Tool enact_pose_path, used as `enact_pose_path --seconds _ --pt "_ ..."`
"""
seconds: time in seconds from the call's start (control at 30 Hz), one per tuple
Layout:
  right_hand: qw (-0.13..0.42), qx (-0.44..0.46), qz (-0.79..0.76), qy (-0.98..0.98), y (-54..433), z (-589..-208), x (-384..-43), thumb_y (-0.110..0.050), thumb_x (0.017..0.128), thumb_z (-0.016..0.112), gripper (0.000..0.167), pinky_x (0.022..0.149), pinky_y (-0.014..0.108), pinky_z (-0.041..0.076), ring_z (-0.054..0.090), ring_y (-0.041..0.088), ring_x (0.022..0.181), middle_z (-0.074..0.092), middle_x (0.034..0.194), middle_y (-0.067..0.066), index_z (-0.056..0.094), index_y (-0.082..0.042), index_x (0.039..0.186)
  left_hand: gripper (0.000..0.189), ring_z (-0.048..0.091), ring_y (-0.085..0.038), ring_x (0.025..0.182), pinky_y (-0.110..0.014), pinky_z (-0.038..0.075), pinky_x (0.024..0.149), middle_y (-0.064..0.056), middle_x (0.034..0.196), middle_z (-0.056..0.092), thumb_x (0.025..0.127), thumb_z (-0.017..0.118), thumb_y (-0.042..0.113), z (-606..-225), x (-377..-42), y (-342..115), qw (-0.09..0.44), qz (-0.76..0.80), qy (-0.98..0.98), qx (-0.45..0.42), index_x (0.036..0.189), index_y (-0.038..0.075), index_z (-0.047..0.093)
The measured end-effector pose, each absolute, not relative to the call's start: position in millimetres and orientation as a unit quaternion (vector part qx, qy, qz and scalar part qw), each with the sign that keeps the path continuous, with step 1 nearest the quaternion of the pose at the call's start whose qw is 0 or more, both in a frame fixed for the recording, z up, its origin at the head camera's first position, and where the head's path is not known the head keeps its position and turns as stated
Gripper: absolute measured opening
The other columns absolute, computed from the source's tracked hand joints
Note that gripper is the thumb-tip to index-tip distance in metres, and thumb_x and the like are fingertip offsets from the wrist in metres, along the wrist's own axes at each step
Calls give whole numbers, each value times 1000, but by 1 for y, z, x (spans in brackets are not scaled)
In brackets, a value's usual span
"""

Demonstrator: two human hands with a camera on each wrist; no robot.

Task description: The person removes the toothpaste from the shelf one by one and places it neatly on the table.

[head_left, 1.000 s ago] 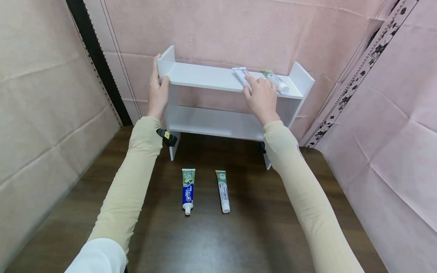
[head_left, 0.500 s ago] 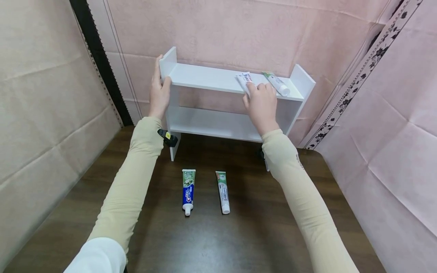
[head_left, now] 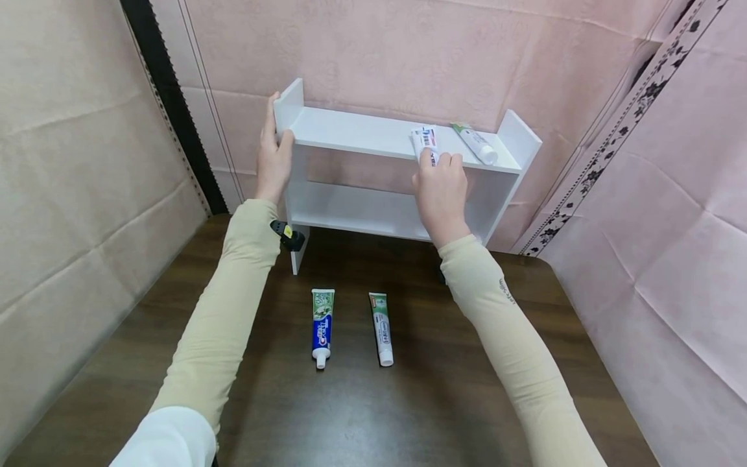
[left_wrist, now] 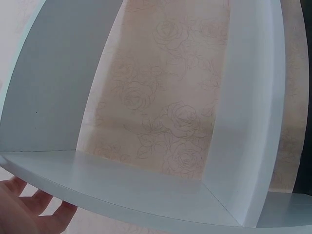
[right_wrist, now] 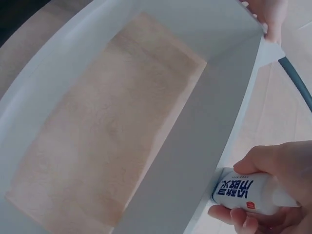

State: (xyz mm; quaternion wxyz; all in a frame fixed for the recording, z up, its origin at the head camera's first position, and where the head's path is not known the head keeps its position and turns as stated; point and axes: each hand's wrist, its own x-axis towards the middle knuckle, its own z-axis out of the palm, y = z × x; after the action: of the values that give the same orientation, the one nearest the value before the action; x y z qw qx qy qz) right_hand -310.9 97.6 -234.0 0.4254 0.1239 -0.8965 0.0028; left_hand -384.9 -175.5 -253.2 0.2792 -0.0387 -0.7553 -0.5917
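Observation:
A white two-tier shelf [head_left: 350,133] stands at the back of the table. My left hand [head_left: 273,155] grips its left side panel near the top, thumb at the front edge and fingers along the outer face. My right hand [head_left: 441,191] pinches a white toothpaste tube [right_wrist: 243,190] by its cap end, between thumb and fingers. The tube's flat end overlaps the top board in the head view, and its cap points toward me. Right of it, a green-and-white toothpaste tube [head_left: 475,144] lies on the top board, cap to the front.
On the brown table [head_left: 350,415] lie a blue-and-green toothpaste tube [head_left: 322,327] and a slimmer white-and-green toothpaste tube [head_left: 382,329], side by side with caps toward me. Pink cloth [head_left: 408,58] hangs behind the shelf, and more cloth walls both sides.
My right hand has drawn back toward me, and the white toothpaste tube has shifted right and turned straighter front to back. My left hand stays on the shelf's side panel.

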Motion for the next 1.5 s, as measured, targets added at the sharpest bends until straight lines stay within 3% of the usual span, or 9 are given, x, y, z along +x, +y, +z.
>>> enact_pose_path --seconds 0.2,0.43,0.73,0.97,1.17,1.5 --pt "442 123 34 -888 100 -239 -308 -11 90 58 32 56 46 50 62 39 70 67 90 29 63 0 119 62 40 -10 115 -29 37 91 3 154 34 98 36 19 -253 -386 -176 280 -597 -751 -40 150 49 19" --pt "426 123 74 -893 108 -245 -304 -18 93 57 36 50 46 47 57 34 54 67 88 26 62 -6 127 62 40 -10 114 -29 37 90 1 152 35 98 34 16 -254 -386 -177 284 -596 -750 -41 151 47 20" --pt "420 105 91 -897 112 -249 -301 -26 95 53 36 49 48 46 55 34 54 65 81 22 61 -12 127 63 41 -9 114 -28 37 89 3 153 36 98 33 16 -253 -386 -177 291 -595 -748 -43 150 49 20" --pt "406 109 103 -902 115 -257 -295 -25 95 51 33 47 47 43 52 33 52 62 76 21 59 -11 125 62 41 -11 113 -29 37 89 1 152 36 98 33 16 -255 -385 -175 290 -592 -751 -41 151 46 20" --pt "425 110 102 -893 118 -265 -293 -23 95 52 32 44 46 41 50 32 48 62 72 21 58 -12 124 63 42 -11 112 -29 38 87 0 151 37 98 33 17 -254 -385 -173 283 -597 -750 -41 150 50 20" --pt "426 118 105 -891 122 -271 -290 -24 96 52 34 42 40 38 50 29 47 64 70 19 57 -12 128 63 39 -9 117 -30 35 94 6 155 32 98 32 18 -252 -387 -173 277 -607 -744 -43 151 48 17"
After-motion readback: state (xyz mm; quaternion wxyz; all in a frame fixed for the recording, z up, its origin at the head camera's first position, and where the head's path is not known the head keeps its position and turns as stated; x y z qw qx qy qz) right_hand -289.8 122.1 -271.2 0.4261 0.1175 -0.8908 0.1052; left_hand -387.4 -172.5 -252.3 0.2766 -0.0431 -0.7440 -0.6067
